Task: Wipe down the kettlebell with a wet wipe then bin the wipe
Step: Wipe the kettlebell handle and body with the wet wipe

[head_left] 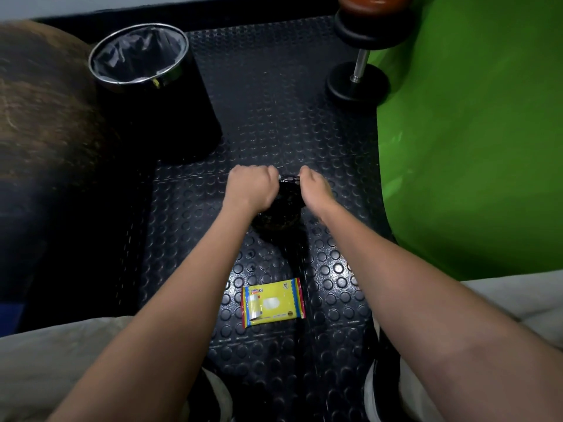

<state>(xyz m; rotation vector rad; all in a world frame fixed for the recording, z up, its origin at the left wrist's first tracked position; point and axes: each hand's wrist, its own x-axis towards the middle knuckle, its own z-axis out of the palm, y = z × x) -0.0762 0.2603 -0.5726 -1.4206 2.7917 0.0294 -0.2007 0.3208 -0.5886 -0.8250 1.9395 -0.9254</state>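
Head view: kettlebell [281, 205] between both hands' fingers [268, 172].

Gym or exercise room. Indicated by black rubber flooring [274, 117] with raised round studs, laid in tiles. Further indicated by a dumbbell [359, 68] with black round ends and a metal bar, standing near a large green exercise ball [472, 132] at right. A black kettlebell [278, 214] resting on the flooring. A black bin [158, 95] with metal rim and plastic liner placed nearby on the same flooring.
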